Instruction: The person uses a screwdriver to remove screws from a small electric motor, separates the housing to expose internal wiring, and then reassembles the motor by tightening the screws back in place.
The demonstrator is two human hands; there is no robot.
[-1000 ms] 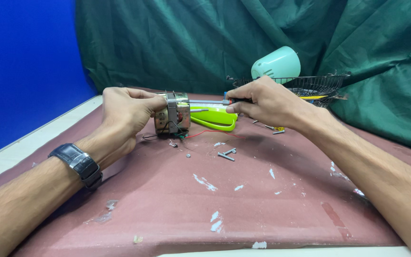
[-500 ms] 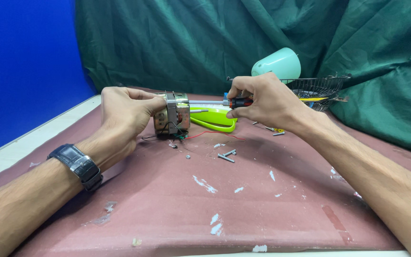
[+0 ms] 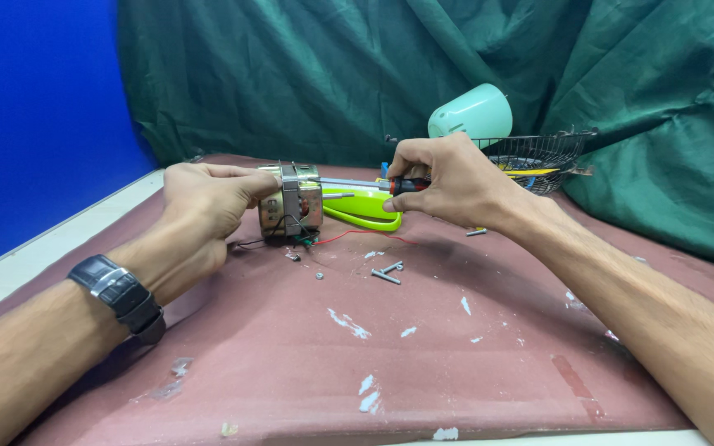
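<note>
A small metal electric motor (image 3: pixel 292 203) with exposed windings and red and black wires stands on the maroon table cover (image 3: pixel 423 355). My left hand (image 3: pixel 208 198) grips its left side, steadying it. My right hand (image 3: pixel 448 180) is closed around the red and black handle of a screwdriver (image 3: pixel 369 184). The screwdriver shaft runs level to the left and its tip meets the motor's right face. A dark watch (image 3: pixel 119 295) is on my left wrist.
Loose screws (image 3: pixel 386 272) lie on the cover in front of the motor. A lime green plastic part (image 3: pixel 365 210) sits behind it. A wire fan guard (image 3: pixel 539 157) and a pale green housing (image 3: pixel 473 112) stand at the back right against green drapes.
My right hand has turned slightly on the screwdriver handle. The motor and my left hand stay in place.
</note>
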